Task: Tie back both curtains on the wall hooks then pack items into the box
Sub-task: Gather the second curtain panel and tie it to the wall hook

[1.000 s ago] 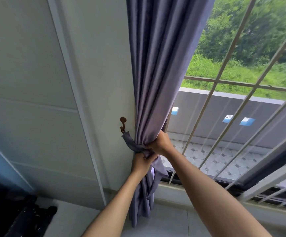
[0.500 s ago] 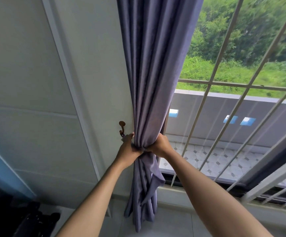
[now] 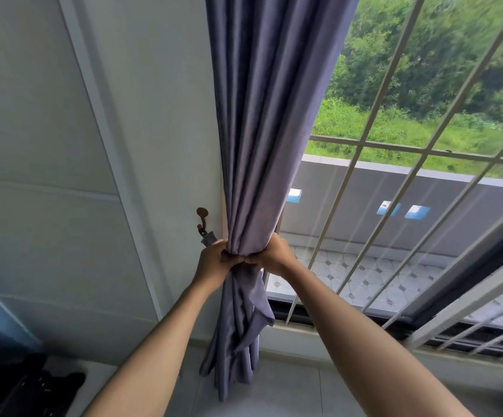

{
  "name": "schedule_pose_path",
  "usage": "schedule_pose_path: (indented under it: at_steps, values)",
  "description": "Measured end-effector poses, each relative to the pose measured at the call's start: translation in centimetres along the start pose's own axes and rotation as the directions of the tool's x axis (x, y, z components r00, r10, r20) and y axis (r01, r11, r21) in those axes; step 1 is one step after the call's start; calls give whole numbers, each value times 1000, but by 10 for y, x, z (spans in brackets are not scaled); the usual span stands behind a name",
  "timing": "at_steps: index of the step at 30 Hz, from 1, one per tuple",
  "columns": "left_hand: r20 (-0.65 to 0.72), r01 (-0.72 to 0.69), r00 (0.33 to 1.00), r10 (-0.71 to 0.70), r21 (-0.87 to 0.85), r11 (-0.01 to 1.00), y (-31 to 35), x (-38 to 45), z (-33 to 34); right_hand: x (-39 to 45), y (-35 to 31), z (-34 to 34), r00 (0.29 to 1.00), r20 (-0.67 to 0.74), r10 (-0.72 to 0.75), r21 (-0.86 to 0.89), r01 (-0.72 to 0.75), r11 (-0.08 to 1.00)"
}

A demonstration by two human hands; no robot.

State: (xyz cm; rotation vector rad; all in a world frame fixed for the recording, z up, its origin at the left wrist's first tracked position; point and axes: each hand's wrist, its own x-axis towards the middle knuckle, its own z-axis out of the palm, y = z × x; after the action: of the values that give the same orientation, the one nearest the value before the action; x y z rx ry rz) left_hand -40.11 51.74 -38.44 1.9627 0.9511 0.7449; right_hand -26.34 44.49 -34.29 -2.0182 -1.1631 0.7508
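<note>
The gathered purple curtain (image 3: 262, 164) is gripped at its waist by left hand (image 3: 214, 260) and right hand (image 3: 274, 254), knuckles touching, just right of the wall hook (image 3: 202, 219).

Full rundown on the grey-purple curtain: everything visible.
The grey-purple fabric curtain hangs in long vertical folds at the window's left edge, beside the white wall. It is bunched tight at mid-height, where the left hand and right hand grip it from either side. Below, it falls loose and crumpled to the floor. A small brown wall hook sits just left.
</note>
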Motion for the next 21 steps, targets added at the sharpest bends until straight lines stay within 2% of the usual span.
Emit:
schedule_pose_path:
  at_steps: [4, 6, 8, 11, 13, 15, 18, 21]
  values:
    - [0, 0, 1000, 0, 10, 1000, 1, 1, 1, 1, 33, 15, 997, 74, -19, 118, 10, 993]
    - [2, 0, 1000, 0, 19, 1000, 1, 2, 2, -3, 44, 21, 997, 78, -14, 73, 8, 997]
    - [14, -18, 1000, 17, 38, 999, 0, 4, 1, -9, 44, 17, 997, 77, 1, -52, 3, 999]
    - [22, -40, 999, 39, 80, 996, -3, 6, -3, -11, 44, 3, 993, 97, 63, -423, -16, 906]
    - [31, -38, 999, 35, 81, 996, -3, 5, -5, -11, 42, -14, 995, 26, 99, -604, -63, 795]
    - [47, -35, 998, 30, 95, 995, -1, 4, -6, 0, 42, -34, 994, -88, 66, -669, -108, 735]
    - [90, -19, 996, 8, 123, 992, 3, 3, -9, 19, 30, -54, 979, -199, 33, -592, -147, 793]
    - [116, 42, 991, -59, 141, 989, 4, 2, -11, 29, 24, -41, 963, -251, 94, -338, -178, 924]
